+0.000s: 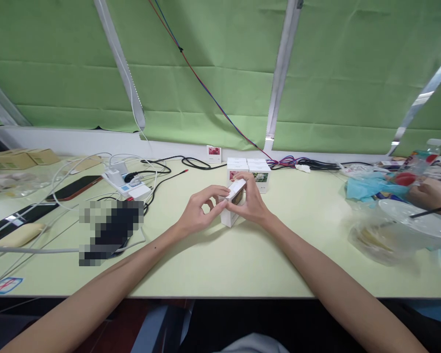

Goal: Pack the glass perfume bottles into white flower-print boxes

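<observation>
On the table (220,264), both hands, left (197,214) and right (250,202), pinch one white box (232,206) before two more boxes (249,172).

An office-like workbench: pale desk (242,264), power strip (130,186) with cables, green blinds (213,73).

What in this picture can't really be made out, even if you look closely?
- Small white box, head view: both hands, left hand and right hand, cover much of it, so its print is unreadable.
- Pixelated patch: blurred; what lies there cannot be told.
- Two boxes behind: their pictures are too small to identify.
- Another person's hand: cut off by the right edge.
- Plastic-covered bowl: its contents are veiled by the cloudy wrap.
</observation>
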### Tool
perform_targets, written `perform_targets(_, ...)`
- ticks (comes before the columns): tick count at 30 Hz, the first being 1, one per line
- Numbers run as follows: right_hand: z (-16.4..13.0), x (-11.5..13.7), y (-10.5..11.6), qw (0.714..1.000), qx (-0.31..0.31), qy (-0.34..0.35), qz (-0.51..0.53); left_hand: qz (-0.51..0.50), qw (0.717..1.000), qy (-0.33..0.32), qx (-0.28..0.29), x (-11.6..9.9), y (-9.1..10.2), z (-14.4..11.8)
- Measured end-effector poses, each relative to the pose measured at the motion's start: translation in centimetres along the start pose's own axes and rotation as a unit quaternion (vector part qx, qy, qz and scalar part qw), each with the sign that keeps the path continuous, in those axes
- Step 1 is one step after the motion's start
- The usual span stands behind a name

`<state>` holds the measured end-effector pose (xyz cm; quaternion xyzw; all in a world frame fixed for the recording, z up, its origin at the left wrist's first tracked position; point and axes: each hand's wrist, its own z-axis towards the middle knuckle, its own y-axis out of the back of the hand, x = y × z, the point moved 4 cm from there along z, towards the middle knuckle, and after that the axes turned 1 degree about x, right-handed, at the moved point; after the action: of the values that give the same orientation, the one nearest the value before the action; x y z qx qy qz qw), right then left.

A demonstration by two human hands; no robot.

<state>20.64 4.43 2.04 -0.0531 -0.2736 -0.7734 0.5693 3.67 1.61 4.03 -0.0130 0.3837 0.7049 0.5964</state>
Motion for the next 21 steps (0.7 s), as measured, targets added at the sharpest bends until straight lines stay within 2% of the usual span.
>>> perform_targets(10, -0.16, -0.31, 0.17, 0.999, 0.022, 0.001, 0.043, -0.002, 1.000, 0.016, 0.001, 0.13, -0.13, 0.21)
perform_targets(16, -0.05, 0.20, 0.31, 0.999, -0.010, 0.033, 0.038, -0.009, 1.000, 0.014, -0.005, 0.27, -0.19, 0.30)
perform_targets(21, -0.04, 0.31, 0.32, 0.999, -0.016, 0.028, 0.018, -0.026, 0.998, 0.050, -0.011, 0.80, -0.55, 0.20)
